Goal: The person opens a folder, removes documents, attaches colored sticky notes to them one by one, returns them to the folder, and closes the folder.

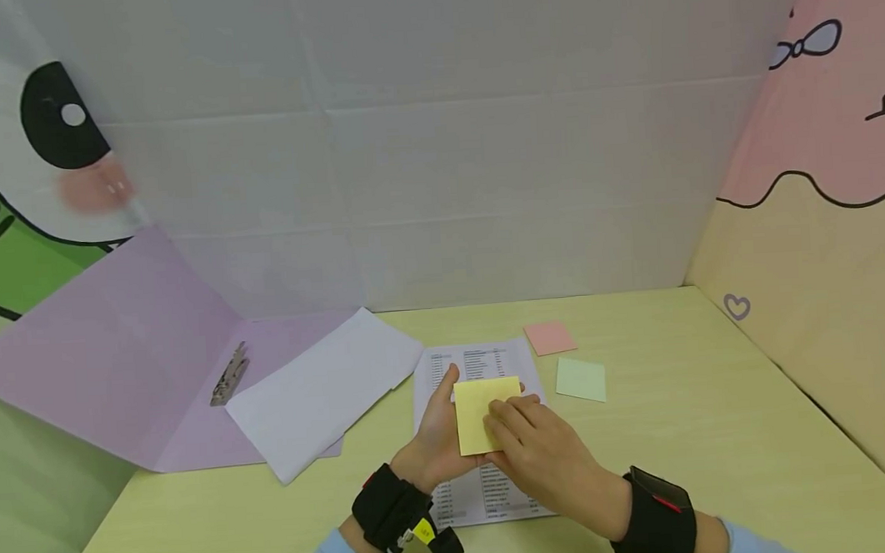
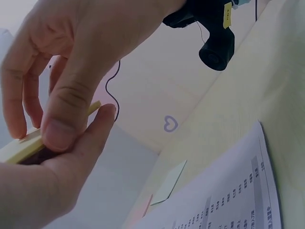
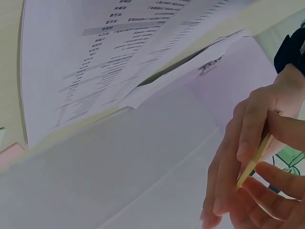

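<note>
Lower centre of frame: left hand, thumb extended, holds yellow pad from beneath; right hand, fingers bent, pinches it.

I am at a pale yellow desk inside a small booth, with a creased grey backdrop behind it and cartoon prints on the left wall and right wall. The purple clip folder, printed list, pink note, green note and yellow pad I hold suggest office paperwork; whether office or home lies beyond, I cannot tell.
</note>
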A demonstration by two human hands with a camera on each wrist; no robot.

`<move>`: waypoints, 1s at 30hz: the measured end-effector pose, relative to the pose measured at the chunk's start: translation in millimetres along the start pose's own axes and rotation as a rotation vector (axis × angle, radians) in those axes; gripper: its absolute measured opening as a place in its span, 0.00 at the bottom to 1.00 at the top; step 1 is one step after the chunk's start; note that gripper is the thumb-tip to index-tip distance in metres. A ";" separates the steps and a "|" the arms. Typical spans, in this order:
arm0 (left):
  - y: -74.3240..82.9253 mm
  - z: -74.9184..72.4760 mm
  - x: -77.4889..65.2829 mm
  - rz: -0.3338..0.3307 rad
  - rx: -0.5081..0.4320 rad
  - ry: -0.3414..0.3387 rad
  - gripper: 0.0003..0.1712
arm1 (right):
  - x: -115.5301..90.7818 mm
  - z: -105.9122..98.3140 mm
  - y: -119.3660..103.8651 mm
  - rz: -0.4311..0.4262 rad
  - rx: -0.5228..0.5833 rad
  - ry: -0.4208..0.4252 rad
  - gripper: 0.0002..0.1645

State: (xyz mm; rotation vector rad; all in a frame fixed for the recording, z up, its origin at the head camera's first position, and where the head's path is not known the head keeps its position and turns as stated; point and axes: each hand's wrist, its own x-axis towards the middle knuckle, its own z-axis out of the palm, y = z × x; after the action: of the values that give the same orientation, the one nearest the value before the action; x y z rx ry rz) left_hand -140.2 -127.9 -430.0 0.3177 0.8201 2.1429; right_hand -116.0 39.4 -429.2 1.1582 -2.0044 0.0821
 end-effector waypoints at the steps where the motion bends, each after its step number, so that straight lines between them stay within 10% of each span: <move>1: -0.4 -0.3 -0.3 0.006 0.003 -0.008 0.54 | -0.2 0.0 -0.4 0.000 0.000 -0.004 0.25; 14: -1.9 0.2 -6.5 0.016 0.039 0.007 0.44 | 2.2 -2.7 -5.2 -0.006 0.012 0.004 0.14; 21: -3.5 1.9 -7.1 0.013 0.026 0.020 0.42 | 2.1 -3.1 -5.5 -0.004 0.011 0.024 0.32; 30: -8.1 1.9 -6.5 0.017 0.022 0.033 0.42 | 0.8 -2.3 -6.6 0.041 0.044 0.063 0.08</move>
State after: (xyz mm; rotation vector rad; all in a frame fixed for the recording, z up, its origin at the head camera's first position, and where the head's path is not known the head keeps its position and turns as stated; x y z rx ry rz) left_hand -130.3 -128.2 -433.5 0.3025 0.8631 2.1610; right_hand -109.9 36.0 -429.2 1.1278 -1.9799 0.1820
